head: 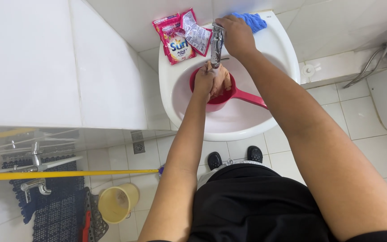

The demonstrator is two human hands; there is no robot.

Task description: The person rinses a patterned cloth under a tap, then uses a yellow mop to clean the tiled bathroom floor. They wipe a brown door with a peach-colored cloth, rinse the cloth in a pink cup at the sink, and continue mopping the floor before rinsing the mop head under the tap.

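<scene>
person stands at a white ceramic wash basin (247,125), looking straight down. right hand (236,36) is closed round the top of the chrome metal tap (216,45) at the back of the basin. left hand (204,83) grips a pale, limp rubber glove (222,80) — fingers curled tight on it — and holds it inside the red plastic scoop with a long handle (242,95), which sits in the bowl right under the spout. cannot tell if water is running. just beside the tap on the rim lie two pink detergent sachets (182,38), one torn open; a blue cloth (252,20) sits behind the right hand. judgement: to do this well, keep the glove centred under the spout and over the scoop, turn the tap gently so it doesn't splash — steady the scoop so it doesn't tip. yellow pole (68,174) and a cream plastic bucket (117,202) are on the floor, well apart.
</scene>
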